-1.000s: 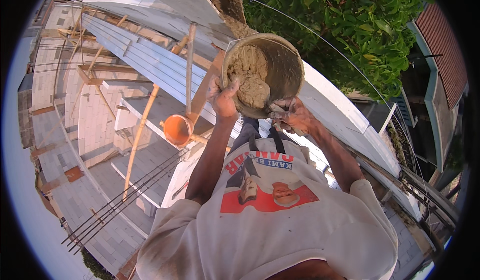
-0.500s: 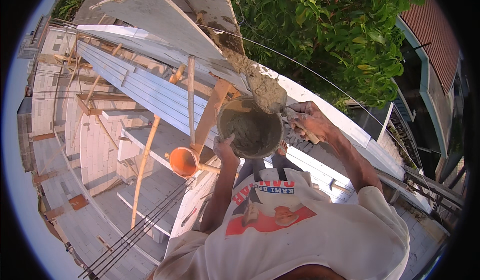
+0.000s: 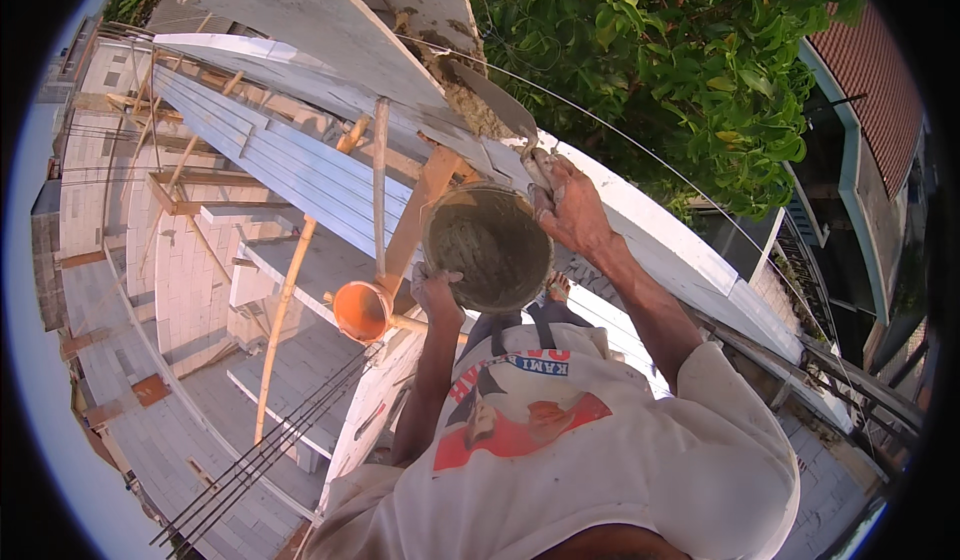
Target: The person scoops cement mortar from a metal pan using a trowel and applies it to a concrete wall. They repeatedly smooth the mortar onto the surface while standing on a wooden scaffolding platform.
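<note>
My left hand (image 3: 438,292) grips the rim of a round dark bucket (image 3: 490,250) on its left side. Grey wet mortar coats the inside of the bucket. My right hand (image 3: 578,208) is closed round the handle of a trowel (image 3: 495,95), just beyond the bucket's right rim. The trowel's blade is tilted and lies against a strip of mortar (image 3: 468,108) at the edge of a pale upright board (image 3: 330,25). How much mortar is still under the blade is hidden.
An orange bucket (image 3: 362,312) hangs or stands beside a wooden plank (image 3: 415,225) and bamboo poles (image 3: 285,330). Blue-white metal sheeting (image 3: 330,195) slopes away at left. A thin wire crosses near the trowel. Leafy branches (image 3: 680,80) fill the far right; steel rods (image 3: 270,440) stick out lower left.
My right hand has moved the trowel up and away from the bucket to the board edge. The mortar heaped on its blade no longer shows. The bucket has shifted slightly left.
</note>
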Motion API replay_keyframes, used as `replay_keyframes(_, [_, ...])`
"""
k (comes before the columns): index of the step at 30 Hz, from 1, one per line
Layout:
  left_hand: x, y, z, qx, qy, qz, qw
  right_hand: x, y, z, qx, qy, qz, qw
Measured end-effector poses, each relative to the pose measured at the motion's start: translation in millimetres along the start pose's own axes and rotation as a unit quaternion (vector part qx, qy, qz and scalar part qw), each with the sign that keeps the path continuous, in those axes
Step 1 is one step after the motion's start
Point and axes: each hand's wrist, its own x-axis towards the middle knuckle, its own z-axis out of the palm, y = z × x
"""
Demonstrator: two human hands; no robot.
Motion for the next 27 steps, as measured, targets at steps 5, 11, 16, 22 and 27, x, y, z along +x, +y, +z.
replay_keyframes(5, [2,31,25,0.008,-0.041,0.042,0.998,-99,-7,-22,0.085,-0.143,0.117,0.979])
replay_keyframes(11, [2,71,50,0.065,-0.203,0.071,0.974,-67,0,43,-0.086,-0.189,0.074,0.975])
replay_keyframes(16, [13,89,67,0.053,-0.225,0.117,0.966,-79,-16,45,-0.228,-0.226,-0.114,0.940])
replay_keyframes(22, [-5,83,62,0.104,-0.189,0.169,0.962,-64,-7,-4,-0.243,-0.242,-0.043,0.938])
replay_keyframes(27, [-21,96,73,0.133,-0.224,0.217,0.941,-91,-3,12,-0.226,-0.256,-0.066,0.938])
